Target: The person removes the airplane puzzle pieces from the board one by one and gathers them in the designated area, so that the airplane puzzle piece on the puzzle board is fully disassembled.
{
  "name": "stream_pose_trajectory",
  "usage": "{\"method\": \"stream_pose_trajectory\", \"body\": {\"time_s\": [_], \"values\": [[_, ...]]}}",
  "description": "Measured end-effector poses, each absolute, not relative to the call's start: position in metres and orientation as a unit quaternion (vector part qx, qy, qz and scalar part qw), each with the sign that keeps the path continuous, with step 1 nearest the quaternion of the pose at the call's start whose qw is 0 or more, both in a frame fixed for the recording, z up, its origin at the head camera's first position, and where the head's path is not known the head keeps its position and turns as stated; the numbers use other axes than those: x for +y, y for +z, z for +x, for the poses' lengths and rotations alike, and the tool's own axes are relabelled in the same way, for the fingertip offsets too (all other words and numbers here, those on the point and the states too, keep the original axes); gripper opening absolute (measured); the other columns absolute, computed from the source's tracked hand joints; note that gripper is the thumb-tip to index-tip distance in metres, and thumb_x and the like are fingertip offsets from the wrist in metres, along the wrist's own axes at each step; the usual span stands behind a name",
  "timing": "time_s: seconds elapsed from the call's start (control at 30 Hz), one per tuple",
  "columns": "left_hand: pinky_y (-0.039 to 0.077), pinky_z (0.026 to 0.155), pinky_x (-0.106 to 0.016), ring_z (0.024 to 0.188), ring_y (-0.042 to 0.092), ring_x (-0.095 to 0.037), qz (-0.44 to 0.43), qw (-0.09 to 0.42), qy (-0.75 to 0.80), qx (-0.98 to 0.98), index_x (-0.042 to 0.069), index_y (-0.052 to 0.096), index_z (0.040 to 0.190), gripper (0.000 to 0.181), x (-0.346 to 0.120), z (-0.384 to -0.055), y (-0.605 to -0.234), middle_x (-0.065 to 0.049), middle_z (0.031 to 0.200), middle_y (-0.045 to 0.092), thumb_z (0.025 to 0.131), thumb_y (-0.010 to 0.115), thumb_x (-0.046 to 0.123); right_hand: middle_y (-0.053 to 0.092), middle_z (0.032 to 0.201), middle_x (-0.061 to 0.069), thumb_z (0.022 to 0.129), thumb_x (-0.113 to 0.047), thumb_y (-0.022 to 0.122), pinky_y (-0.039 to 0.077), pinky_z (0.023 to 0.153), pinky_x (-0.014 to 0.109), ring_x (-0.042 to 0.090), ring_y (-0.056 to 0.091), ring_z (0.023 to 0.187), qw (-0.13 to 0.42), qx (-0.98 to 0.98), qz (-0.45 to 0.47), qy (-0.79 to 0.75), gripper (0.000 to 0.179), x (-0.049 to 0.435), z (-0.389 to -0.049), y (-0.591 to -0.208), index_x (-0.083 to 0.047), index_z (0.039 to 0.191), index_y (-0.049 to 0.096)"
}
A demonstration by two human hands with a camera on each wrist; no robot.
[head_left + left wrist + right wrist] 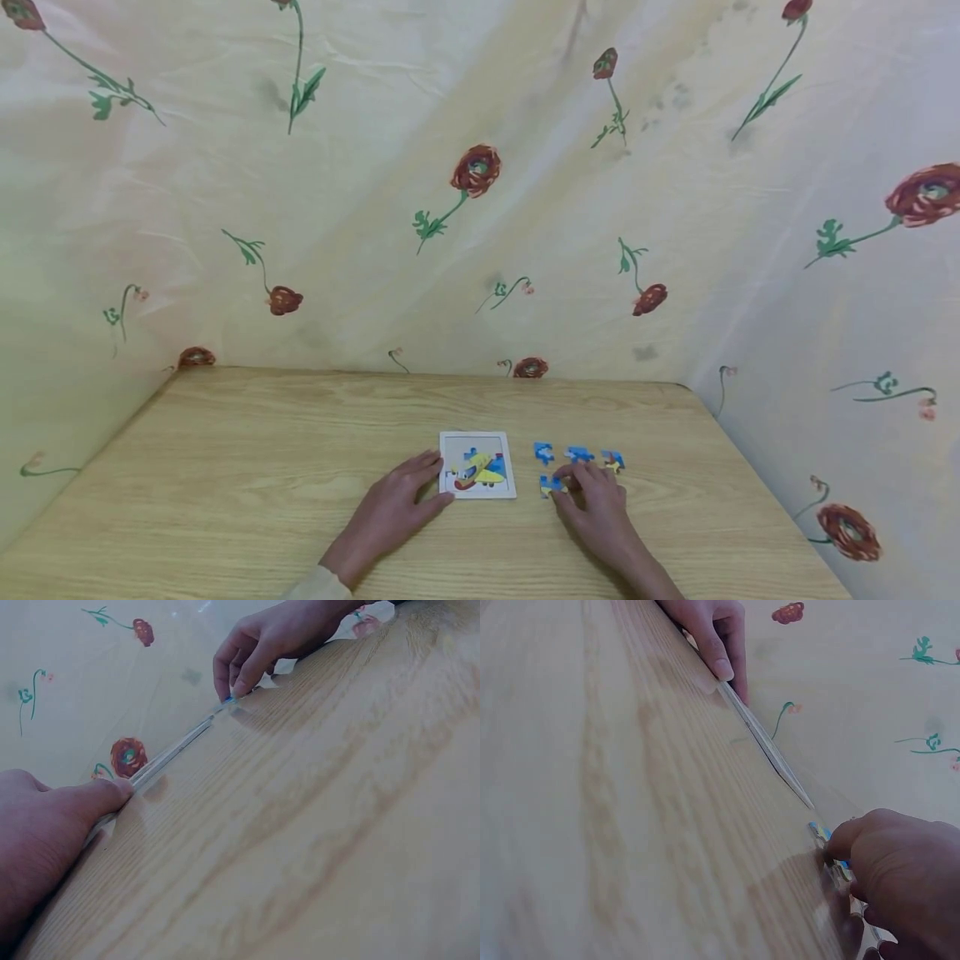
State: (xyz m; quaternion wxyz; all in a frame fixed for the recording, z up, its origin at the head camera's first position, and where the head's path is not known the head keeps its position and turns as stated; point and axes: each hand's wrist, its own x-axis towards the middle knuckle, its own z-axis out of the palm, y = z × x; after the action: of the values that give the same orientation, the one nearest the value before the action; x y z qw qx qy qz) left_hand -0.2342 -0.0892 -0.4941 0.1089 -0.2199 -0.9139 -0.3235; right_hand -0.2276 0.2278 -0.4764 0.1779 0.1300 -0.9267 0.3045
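A white-framed jigsaw puzzle board (477, 495) with a partly assembled yellow airplane picture lies on the table. My left hand (397, 510) holds its left side, with the thumb at the near corner and the fingers along the edge. To the right of the board, my right hand (597, 512) pinches a blue and yellow puzzle piece (547, 487) between thumb and index finger, at table level. In the right wrist view this piece (815, 829) shows partly beyond the fingertips. Just beyond the right hand lie puzzle pieces: a blue one (543, 452), another blue one (578, 454) and a multicoloured one (613, 460).
The light wooden table (285, 450) reaches back to a flower-patterned cloth (360, 208), which also hangs along both sides. The board and pieces lie flat and close together near the middle of the table.
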Motion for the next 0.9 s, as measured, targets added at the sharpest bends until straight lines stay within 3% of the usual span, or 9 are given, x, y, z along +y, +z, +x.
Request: {"method": "stream_pose_trajectory", "body": {"time_s": [0.27, 0.5, 0.9], "values": [[0.045, 0.109, -0.055, 0.138, 0.051, -0.033, -0.219, 0.108, -0.321, -0.915, 0.000, 0.064, 0.138, 0.059, -0.0895, -0.2339, -0.4929, -0.014, 0.150, 0.056, 0.099, 0.069, 0.044, 0.059, 0.095, -0.005, 0.091, -0.012, 0.080, 0.035, 0.080, 0.043, 0.019, 0.047, 0.094, 0.161, -0.931, 0.129, 0.301, 0.017, 0.2281, -0.2274, -0.4758, -0.017, 0.105, 0.071], [0.045, 0.109, -0.055, 0.138, 0.051, -0.033, -0.220, 0.105, -0.324, -0.914, 0.000, 0.064, 0.139, 0.059, -0.0894, -0.2333, -0.4922, -0.014, 0.150, 0.055, 0.099, 0.070, 0.043, 0.057, 0.093, -0.007, 0.089, -0.010, 0.080, 0.033, 0.077, 0.039, 0.018, 0.046, 0.093, 0.182, -0.927, 0.146, 0.292, 0.019, 0.2283, -0.2275, -0.4776, -0.017, 0.104, 0.071], [0.044, 0.111, -0.055, 0.139, 0.050, -0.034, -0.213, 0.101, -0.319, -0.918, 0.000, 0.063, 0.139, 0.060, -0.0897, -0.2315, -0.4898, -0.014, 0.151, 0.054, 0.098, 0.070, 0.043, 0.057, 0.095, -0.006, 0.090, -0.010, 0.078, 0.032, 0.078, 0.040, 0.018, 0.045, 0.093, 0.169, -0.925, 0.144, 0.307, 0.018, 0.2293, -0.2271, -0.4777, -0.015, 0.105, 0.070]]}}
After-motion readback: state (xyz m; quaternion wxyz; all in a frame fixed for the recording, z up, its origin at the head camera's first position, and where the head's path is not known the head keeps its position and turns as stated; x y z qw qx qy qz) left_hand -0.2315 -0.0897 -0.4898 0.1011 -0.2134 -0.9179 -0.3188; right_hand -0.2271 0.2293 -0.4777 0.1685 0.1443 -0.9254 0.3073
